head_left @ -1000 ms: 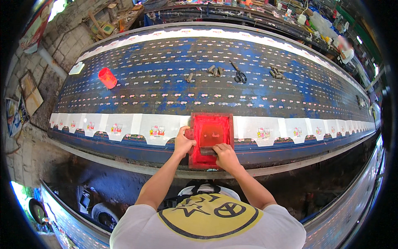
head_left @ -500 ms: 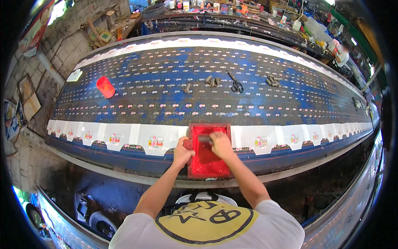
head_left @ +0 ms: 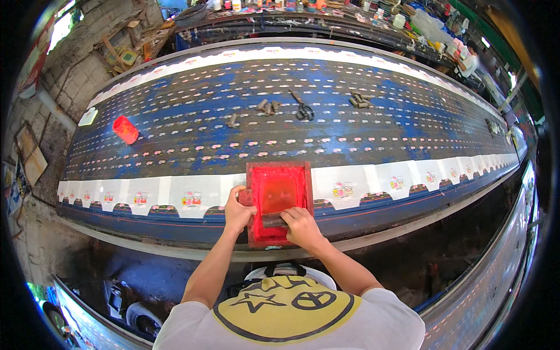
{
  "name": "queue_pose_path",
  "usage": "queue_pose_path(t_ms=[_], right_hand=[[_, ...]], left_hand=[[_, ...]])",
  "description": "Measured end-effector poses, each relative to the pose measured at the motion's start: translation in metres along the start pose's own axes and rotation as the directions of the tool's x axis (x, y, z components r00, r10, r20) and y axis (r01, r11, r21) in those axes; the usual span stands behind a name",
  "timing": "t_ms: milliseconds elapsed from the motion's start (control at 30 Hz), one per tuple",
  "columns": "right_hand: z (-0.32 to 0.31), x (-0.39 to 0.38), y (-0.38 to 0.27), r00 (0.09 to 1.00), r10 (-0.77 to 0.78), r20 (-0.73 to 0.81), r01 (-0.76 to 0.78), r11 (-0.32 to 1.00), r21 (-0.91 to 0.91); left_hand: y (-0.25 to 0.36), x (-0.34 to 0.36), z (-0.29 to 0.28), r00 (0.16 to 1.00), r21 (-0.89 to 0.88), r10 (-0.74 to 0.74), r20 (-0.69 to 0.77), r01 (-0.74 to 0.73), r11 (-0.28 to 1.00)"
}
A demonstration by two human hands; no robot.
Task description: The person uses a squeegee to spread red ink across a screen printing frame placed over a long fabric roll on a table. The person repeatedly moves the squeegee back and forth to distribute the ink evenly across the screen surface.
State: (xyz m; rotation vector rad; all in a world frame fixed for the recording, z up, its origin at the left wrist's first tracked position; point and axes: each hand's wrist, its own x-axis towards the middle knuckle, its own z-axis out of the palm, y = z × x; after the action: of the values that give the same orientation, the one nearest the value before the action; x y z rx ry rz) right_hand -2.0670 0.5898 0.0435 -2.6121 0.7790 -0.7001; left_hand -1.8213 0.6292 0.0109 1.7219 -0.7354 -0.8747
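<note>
A wooden screen-printing frame (head_left: 310, 192) smeared with red ink lies flat across a row of white printed fabric pieces (head_left: 344, 189) along the table's near edge. My left hand (head_left: 237, 213) is closed on the block at the left side of the frame. With my right hand (head_left: 301, 226) I grip a dark squeegee (head_left: 272, 220), which lies crosswise on the red mesh (head_left: 280, 192) in the frame's near part. Its lower edge is hidden against the mesh. Cartoon prints show on the fabric on both sides of the frame.
On the long blue-black table (head_left: 192, 108) lie a red container (head_left: 125, 129) on its side, black-handled scissors (head_left: 303, 109) and small dark cylindrical pieces (head_left: 269, 107). A cluttered bench (head_left: 262, 20) runs behind. At far right a person (head_left: 468, 63) is present.
My right hand has drawn the squeegee from the frame's far part to its near part, toward me. My left hand keeps its hold on the frame's side. The whole view has shifted slightly.
</note>
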Motion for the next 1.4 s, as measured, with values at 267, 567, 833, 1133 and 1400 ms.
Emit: queue_pose_path(t_ms=[267, 567, 833, 1133, 1400], right_hand=[[-0.085, -0.074, 0.12, 0.999, 0.05, 0.003, -0.05, 0.998, -0.043], [-0.128, -0.121, 0.188, 0.993, 0.092, 0.07, -0.093, 0.996, 0.006], [-0.131, -0.128, 0.195, 0.993, 0.072, 0.088, -0.076, 0.996, 0.042], [-0.132, -0.131, 0.192, 0.994, 0.012, 0.106, -0.017, 0.999, 0.047], [-0.116, -0.033, 0.248, 0.991, 0.129, 0.022, -0.13, 0.991, 0.029]], left_hand=[[0.002, -0.022, 0.17, 1.0, -0.105, -0.014, 0.01, 0.015, 0.994], [0.013, -0.049, 0.253, 0.999, 0.067, -0.032, -0.035, 0.034, 0.997], [0.021, -0.048, 0.254, 0.999, 0.117, -0.035, -0.007, 0.036, 0.992], [0.002, -0.038, 0.253, 0.997, 0.024, -0.064, 0.041, 0.063, 0.998], [0.008, -0.041, 0.251, 0.997, 0.054, -0.058, 0.045, 0.055, 0.997]])
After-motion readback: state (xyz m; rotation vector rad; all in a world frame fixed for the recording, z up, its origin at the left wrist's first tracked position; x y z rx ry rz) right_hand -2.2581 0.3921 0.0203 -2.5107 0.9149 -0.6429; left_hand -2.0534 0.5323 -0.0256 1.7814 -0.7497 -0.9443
